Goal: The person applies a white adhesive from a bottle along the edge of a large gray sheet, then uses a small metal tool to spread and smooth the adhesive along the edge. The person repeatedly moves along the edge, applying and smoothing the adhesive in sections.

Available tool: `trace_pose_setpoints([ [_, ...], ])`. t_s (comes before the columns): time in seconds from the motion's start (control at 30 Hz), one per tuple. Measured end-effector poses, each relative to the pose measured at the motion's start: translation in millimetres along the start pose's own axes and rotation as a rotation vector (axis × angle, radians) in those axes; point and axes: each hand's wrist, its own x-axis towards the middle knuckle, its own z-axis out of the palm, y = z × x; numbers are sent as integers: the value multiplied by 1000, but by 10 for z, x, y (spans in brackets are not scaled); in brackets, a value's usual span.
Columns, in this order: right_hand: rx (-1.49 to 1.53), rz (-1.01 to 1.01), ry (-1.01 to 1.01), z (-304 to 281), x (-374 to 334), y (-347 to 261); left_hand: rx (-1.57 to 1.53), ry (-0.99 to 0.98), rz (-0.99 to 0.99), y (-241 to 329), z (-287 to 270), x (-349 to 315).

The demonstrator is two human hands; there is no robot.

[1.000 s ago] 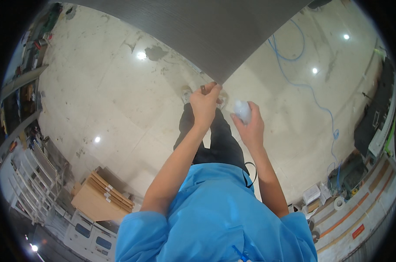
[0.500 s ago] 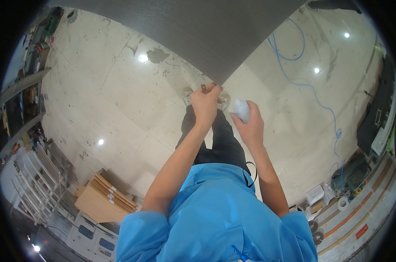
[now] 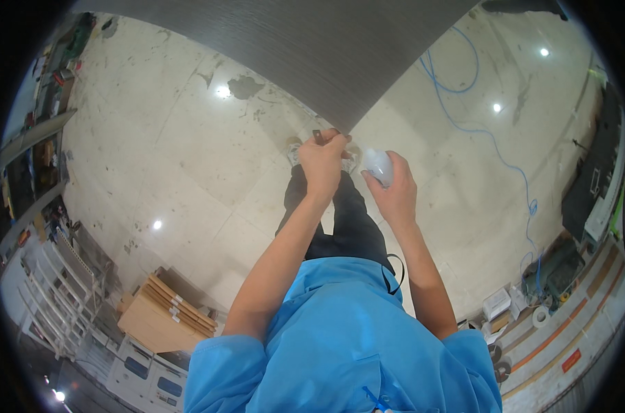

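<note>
A dark grey wood-grain panel [image 3: 326,55] reaches in from the top, its nearest corner pointing at me. Right at that corner is my left hand [image 3: 323,165], its fingers pinched together. A small dark flat piece with a hole [image 3: 317,137] sticks out between those fingers; the rest of it is covered. Whether the fingertips touch the panel's edge I cannot tell. To the right, my right hand [image 3: 397,191] is closed around a whitish, rounded, bottle-like object [image 3: 378,166]. Its upper end leans toward the left hand, and there is a gap between the two hands.
A thin blue hose [image 3: 495,141] winds over the pale, stained floor [image 3: 188,158] on the right. Flat cardboard pieces [image 3: 162,313] stand at lower left, by a white rack [image 3: 54,296]. Shelves line the left side. Long strips [image 3: 574,330] and a tape roll [image 3: 541,316] lie at lower right.
Both hands have shifted only slightly; the whitish object has tipped a little, with its upper end further left. The small dark piece sits slightly higher and more to the left. Both grips stay closed.
</note>
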Motion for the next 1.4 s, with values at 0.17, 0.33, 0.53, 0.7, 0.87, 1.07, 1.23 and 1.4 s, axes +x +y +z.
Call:
trace_pose_setpoints([
  [0.17,-8,-9,-20,11,8,-10,-15,-11,28,-42,-49,34],
  [0.33,-35,-6,-50,3,33,-22,-38,-38,25,-75,-73,55],
  [0.53,-75,-43,-65,-66,75,-31,-26,-45,40,-80,-76,64],
  [0.7,-93,-59,-81,-118,92,-50,-26,-45,38,-71,-68,52],
  [0.87,-95,-50,-99,-138,98,-74,-26,-47,51,-72,-77,43],
  [1.07,-115,-31,-114,-158,107,-125,-49,-33,28,-172,-98,90],
  [1.23,-139,-17,-120,-183,126,-146,-44,-25,18,-228,-147,149],
  [1.4,-56,-10,-106,-210,103,-136,58,-56,22,-192,-191,16],
])
